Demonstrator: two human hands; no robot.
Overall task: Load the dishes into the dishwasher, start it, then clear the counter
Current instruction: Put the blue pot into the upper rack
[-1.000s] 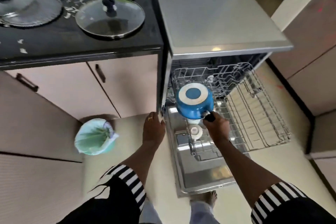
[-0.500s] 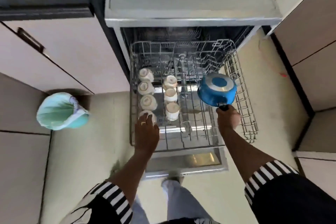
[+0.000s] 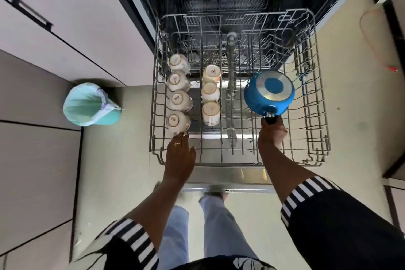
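My right grip (image 3: 272, 132) holds the blue saucepan (image 3: 269, 92) upside down over the rack (image 3: 315, 138), centre-right of frame, left grip (image 3: 179, 158) flat on its front, so I'd lower it gently, clear of the cups (image 3: 178, 101).

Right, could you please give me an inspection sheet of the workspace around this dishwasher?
Surface: grey wire dishwasher rack, pulled out over the open steel door.
Job's things: seven upturned white cups in two rows; upturned blue saucepan above the rack's right half.
Clutter: nothing seen.
Hands: left hand rests at the rack's front-left corner; right hand grips the saucepan's black handle.
Cables: thin orange cord on the floor, right.
Surroundings: teal-lined bin, beige cabinets.
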